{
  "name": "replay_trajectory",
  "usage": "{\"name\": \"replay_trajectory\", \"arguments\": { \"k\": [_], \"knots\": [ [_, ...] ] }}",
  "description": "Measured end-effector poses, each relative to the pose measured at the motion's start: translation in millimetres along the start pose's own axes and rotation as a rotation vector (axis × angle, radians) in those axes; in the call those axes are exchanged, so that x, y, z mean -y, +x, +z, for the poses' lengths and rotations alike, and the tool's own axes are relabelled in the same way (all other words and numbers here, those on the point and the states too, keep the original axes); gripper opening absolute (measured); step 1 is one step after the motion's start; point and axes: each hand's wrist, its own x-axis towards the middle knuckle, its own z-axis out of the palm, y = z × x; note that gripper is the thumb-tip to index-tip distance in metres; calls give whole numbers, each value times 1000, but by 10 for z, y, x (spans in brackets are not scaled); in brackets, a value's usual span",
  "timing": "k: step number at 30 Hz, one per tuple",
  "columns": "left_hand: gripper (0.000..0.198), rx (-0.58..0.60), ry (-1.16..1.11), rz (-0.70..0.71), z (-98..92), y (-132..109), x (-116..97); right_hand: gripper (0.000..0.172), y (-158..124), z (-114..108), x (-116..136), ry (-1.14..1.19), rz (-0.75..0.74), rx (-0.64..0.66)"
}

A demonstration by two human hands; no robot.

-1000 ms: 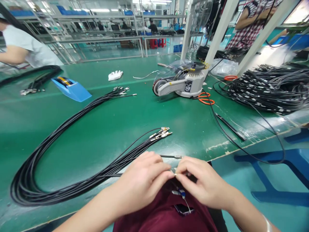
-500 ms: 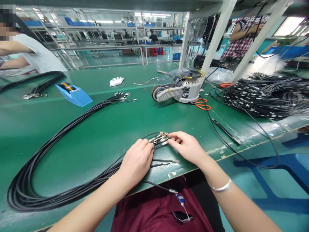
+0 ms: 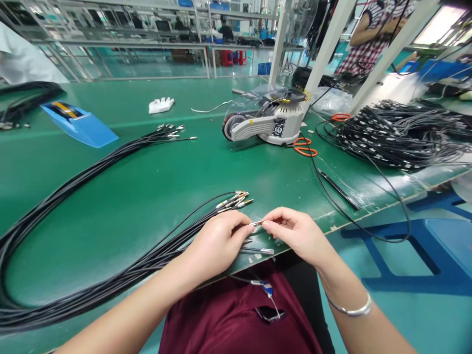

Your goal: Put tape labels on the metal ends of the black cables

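Left hand (image 3: 220, 242) and right hand (image 3: 297, 232) have drawn together, pinching one connector (image 3: 256, 223).

No writing is legible, even the dispenser (image 3: 291, 122) label (image 3: 279, 127)

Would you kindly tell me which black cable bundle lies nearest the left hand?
The long curved bundle, which runs to the left hand; the bundle at far left and the large pile at right both lie well away.

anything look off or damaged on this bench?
Minor: one metal-tipped cable end droops over the bench edge, apart from the bundle. At right, a black cable hangs past that edge in a loop, a possible snag. The edge itself shows pale patches, perhaps chips. No spill visible.
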Motion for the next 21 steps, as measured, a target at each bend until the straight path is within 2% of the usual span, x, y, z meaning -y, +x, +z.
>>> {"name": "replay_trajectory", "arguments": {
  "k": [6, 16, 21],
  "knots": [
    [18, 30, -54, -4, 35, -33, 18, 14, -41, -13, -10, -51, -15, 34],
    [19, 34, -9, 19, 44, -17, -17, 16, -56, 10, -18, -89, -19, 44],
    [18, -12, -1, 21, 116, 11, 16, 16, -34, 21, -25, -125, -17, 30]
  ]
}}
